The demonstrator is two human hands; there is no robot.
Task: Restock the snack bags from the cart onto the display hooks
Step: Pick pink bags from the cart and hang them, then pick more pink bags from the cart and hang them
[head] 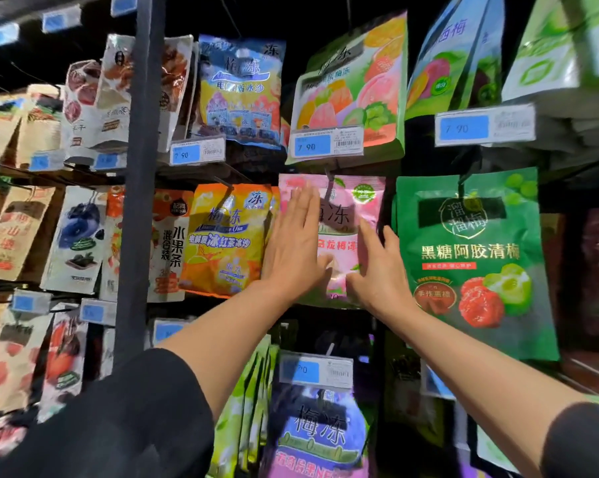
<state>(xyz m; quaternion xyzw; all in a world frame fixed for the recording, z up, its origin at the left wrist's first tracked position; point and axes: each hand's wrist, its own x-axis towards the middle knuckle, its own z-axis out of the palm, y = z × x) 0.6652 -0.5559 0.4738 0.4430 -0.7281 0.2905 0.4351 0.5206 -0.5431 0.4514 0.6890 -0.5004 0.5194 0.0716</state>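
— Pink snack bag point(339, 215) dead centre, hanging on its display hook point(330, 175) between the orange bag point(227, 236) and the big green bag point(474, 263).

— And both hands are on it?

— Both. Left hand point(293, 250) lies flat on its left side, fingers point(305, 205) straight and close together. Right hand point(381, 270) presses its lower right part, fingers loosely extended, thumb pointing left.

— Price tags?

— Blue tag point(327, 143) above reads 7.90; black sleeves point(143, 415) on both arms.
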